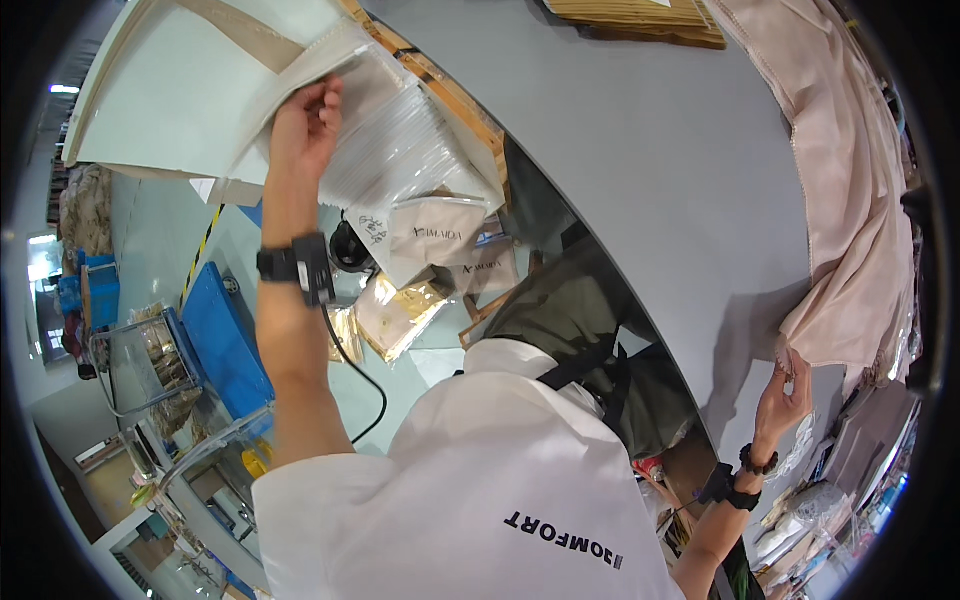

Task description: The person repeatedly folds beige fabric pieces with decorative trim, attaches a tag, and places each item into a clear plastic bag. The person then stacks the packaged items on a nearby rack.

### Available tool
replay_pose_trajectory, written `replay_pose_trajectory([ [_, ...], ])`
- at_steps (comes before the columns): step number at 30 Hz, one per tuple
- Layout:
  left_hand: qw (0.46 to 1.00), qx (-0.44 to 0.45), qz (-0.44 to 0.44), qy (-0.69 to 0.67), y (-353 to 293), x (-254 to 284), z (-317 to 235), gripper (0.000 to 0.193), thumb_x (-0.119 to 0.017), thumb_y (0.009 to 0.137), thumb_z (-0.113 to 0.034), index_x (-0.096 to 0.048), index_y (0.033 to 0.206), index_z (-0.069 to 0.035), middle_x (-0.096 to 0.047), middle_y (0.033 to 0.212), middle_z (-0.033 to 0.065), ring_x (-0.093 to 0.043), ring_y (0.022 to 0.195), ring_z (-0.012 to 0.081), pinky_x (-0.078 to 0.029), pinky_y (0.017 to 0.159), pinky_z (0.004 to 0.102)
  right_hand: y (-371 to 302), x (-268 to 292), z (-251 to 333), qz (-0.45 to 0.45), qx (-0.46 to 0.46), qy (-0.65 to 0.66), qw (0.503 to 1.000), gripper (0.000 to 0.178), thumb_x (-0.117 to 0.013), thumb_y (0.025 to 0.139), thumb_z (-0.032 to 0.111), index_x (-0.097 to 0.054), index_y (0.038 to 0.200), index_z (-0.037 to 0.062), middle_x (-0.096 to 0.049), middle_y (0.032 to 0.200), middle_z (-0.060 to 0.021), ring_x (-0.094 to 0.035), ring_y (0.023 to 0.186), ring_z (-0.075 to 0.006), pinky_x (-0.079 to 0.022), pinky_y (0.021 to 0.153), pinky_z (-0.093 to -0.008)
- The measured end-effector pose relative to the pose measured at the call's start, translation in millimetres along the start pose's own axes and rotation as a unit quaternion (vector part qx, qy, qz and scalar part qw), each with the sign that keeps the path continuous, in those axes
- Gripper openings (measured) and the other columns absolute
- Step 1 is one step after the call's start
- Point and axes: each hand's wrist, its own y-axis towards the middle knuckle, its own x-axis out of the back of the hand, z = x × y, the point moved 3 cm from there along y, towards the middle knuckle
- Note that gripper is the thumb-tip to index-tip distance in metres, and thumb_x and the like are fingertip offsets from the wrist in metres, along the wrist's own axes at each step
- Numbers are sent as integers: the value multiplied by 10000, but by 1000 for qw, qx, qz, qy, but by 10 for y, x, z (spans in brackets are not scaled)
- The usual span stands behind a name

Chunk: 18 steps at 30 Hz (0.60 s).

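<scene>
My left hand (312,122) is at the upper left with its fingers curled around the edge of a clear plastic bag (345,52). Below that bag lies a thick stack of similar clear bags (395,150) in an open carton (170,100) with pale inner walls. At the far right, my right hand (783,402) pinches the lower corner of a pale pink scarf (850,200) with a frayed edge. The scarf stretches along the right side of a grey tabletop (640,170). Black bands with small devices sit on both wrists.
A pile of brown flat packets (640,20) lies at the table's far edge. Printed beige pouches (440,232) and gold-toned packets (395,315) are below the bag stack. A blue platform cart (220,335) stands at left. A black cable (365,375) hangs from my left wrist.
</scene>
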Motion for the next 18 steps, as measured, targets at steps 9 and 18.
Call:
replay_pose_trajectory([
  [9, 991, -118, 1, -65, -398, 70, 150, 401, -501, 1055, 25, -435, 1448, 67, -514, 1464, 238, -528, 1377, 380, -480, 1204, 506, -139, 50, -12, 6, -9, -8, 1000, 245, -683, 908, -117, -730, 1128, -19, -720, 974, -135, -672, 827, -210, -536, 740, -299],
  [18, 990, -79, -117, -27, -251, 118, 388, 359, -495, 1109, -101, -473, 1449, 11, -561, 1456, 173, -584, 1341, 346, -536, 1145, 514, -167, -12, 15, 9, 3, 14, 1000, 234, -671, 904, -110, -723, 1115, -26, -722, 982, -146, -680, 831, -234, -547, 771, -318],
])
